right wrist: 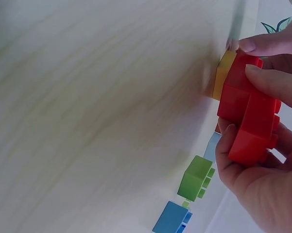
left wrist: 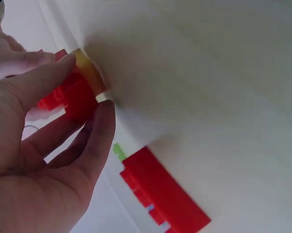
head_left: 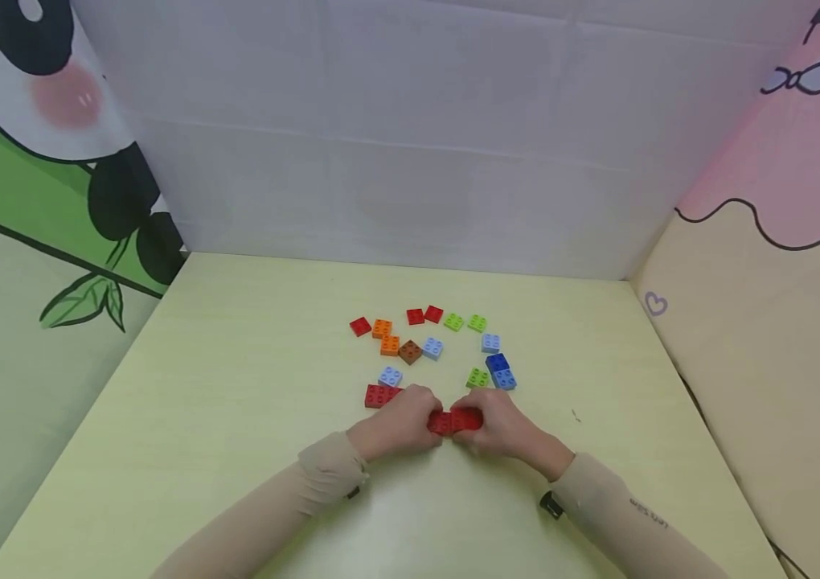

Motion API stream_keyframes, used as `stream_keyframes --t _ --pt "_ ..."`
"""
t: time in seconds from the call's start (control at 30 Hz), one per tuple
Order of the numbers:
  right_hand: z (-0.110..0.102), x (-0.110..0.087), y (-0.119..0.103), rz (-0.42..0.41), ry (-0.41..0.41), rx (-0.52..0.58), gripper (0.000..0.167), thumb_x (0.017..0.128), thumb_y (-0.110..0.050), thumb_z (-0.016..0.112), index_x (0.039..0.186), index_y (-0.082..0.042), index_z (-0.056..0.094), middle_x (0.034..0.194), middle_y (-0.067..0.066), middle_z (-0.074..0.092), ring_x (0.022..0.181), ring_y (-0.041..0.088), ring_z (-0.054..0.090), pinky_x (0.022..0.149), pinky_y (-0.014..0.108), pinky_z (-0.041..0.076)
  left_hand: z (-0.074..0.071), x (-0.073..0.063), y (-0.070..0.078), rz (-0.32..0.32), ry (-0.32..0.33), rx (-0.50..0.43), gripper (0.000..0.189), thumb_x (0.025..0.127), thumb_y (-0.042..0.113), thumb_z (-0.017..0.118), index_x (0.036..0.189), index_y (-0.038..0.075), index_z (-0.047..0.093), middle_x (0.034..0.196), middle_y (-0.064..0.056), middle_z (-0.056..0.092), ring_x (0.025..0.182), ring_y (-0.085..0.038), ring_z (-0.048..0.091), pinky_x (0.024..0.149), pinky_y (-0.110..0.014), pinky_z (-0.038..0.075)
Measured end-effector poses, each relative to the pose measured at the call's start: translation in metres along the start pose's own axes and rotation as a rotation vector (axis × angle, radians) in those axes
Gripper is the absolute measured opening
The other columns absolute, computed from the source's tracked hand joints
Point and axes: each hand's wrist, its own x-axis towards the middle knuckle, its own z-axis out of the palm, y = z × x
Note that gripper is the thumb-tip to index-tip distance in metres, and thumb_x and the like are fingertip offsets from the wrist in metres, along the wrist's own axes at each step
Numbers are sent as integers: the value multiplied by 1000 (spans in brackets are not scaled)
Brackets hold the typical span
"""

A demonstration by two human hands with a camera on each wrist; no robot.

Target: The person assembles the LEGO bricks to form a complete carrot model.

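Both hands meet at the near middle of the table around joined red toy building bricks point(head_left: 466, 420). My left hand point(head_left: 404, 422) pinches the left end between thumb and fingers; in the left wrist view this red brick point(left wrist: 80, 97) sits at the fingertips. On the right end, my right hand point(head_left: 500, 425) grips a red brick point(right wrist: 252, 128) with curled fingers and thumb. A yellow brick point(right wrist: 224, 75) shows on the table side of the red ones; how it is attached is unclear. Fingers partly cover the pieces.
Just beyond the left hand lies a long red brick point(head_left: 379, 396), with a light blue brick point(head_left: 390, 376) behind it. A green brick point(head_left: 477, 378) and blue bricks point(head_left: 500, 371) lie beyond the right hand. Further back are orange point(head_left: 385, 338), brown point(head_left: 410, 352), red and green bricks.
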Motion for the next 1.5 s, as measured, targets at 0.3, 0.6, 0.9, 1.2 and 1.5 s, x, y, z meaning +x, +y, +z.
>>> stream_keyframes --t 0.3,0.6,0.9,1.2,1.5 --pt "-4 0 -5 55 -23 -15 32 75 -22 82 104 -12 73 87 -10 59 79 12 51 70 31 45 -29 -15 -10 -59 64 106 43 74 22 82 110 2 68 94 -4 60 86 -17 52 79 -32 46" --pt "-5 0 -8 79 -45 -10 36 76 -21 82 108 -10 72 94 -6 62 83 14 50 72 32 43 -33 -22 -28 -69 166 275 35 72 21 82 102 5 72 89 -3 59 85 -19 51 73 -31 48" --pt "-4 1 -7 100 -56 -3 35 76 -21 81 108 -10 72 98 -5 63 85 15 49 72 33 43 -24 -23 -39 -77 171 357 25 73 21 79 91 7 69 84 -1 52 77 -19 45 67 -30 42" --pt "-5 2 -7 113 -58 -3 36 76 -22 81 108 -11 72 98 -6 63 87 14 49 72 32 43 -24 -24 -40 -45 190 342 21 75 18 80 89 8 68 82 -1 52 74 -19 46 65 -29 42" --pt "-4 2 -6 112 -58 18 36 76 -23 81 109 -11 72 99 -5 62 87 15 49 72 32 43 -23 -24 -36 -61 155 277 22 75 15 80 90 7 65 78 0 50 71 -15 47 64 -25 44"
